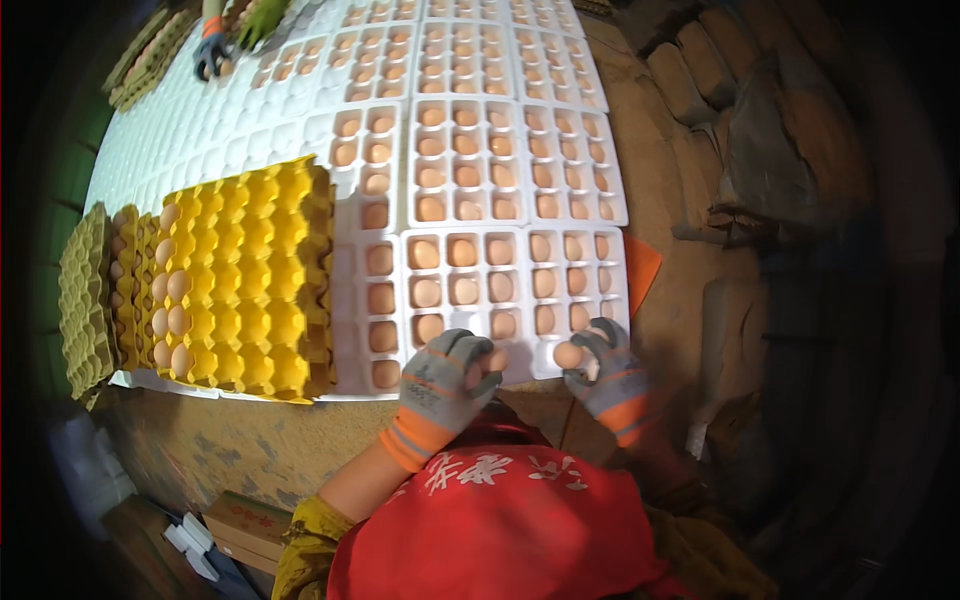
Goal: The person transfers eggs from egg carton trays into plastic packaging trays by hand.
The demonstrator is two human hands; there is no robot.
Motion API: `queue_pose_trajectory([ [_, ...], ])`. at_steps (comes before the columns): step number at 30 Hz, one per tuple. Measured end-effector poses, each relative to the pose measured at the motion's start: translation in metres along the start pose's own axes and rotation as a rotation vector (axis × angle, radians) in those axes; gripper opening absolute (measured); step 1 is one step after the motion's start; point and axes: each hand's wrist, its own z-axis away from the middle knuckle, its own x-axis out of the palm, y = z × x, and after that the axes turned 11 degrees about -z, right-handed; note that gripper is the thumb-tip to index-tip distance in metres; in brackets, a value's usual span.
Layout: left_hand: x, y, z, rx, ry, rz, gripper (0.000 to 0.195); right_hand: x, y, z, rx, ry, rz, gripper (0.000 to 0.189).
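Observation:
My left hand [452, 382], in a grey and orange work glove, holds eggs [493, 361] over the near edge of a white foam egg tray [466, 341]. My right hand [609, 375], gloved alike, grips eggs [568, 355] above the near right compartments. Brown eggs [466, 289] sit one to a compartment in the foam trays ahead. To the left of my hands, a stack of yellow egg flats [247, 277] rests on the foam trays, with several eggs [178, 286] along its left side. How many eggs each hand holds is partly hidden by the fingers.
Grey-green egg flats [86, 300] stand at the far left, others [150, 56] farther back. A co-worker's gloved hands [212, 52] reach over trays at the upper left. An orange object [641, 270] juts from the right edge. Cardboard boxes [247, 529] lie at the lower left.

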Motion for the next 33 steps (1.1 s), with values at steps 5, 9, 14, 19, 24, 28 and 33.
queue_pose_trajectory([
  [5,0.072,0.021,0.019,0.016,-0.29,-0.332,0.032,0.025,0.03,0.012,0.05,-0.037,-0.067,0.042],
  [9,0.085,0.041,0.012,-0.107,-0.436,-0.243,0.034,0.036,0.078,0.026,-0.003,0.068,-0.439,0.044],
  [14,0.101,0.013,0.027,-0.208,0.315,0.202,0.042,0.014,0.093,0.028,0.396,0.207,-1.244,0.04],
  [19,0.122,-0.023,0.001,-0.026,0.207,-0.33,0.042,0.018,0.122,0.021,-0.219,0.199,-0.198,0.041],
  [24,0.083,-0.017,0.015,-0.113,0.279,-0.15,0.046,0.019,0.12,0.022,-0.174,0.167,-0.121,0.041],
  [28,0.017,-0.014,0.058,-0.297,0.452,-0.035,0.04,0.01,0.074,0.002,-0.186,0.237,-0.273,0.04],
  [33,-0.064,-0.016,0.097,-0.18,0.473,-0.268,0.039,0.039,-0.023,-0.021,-0.362,-0.116,-0.479,0.035],
])
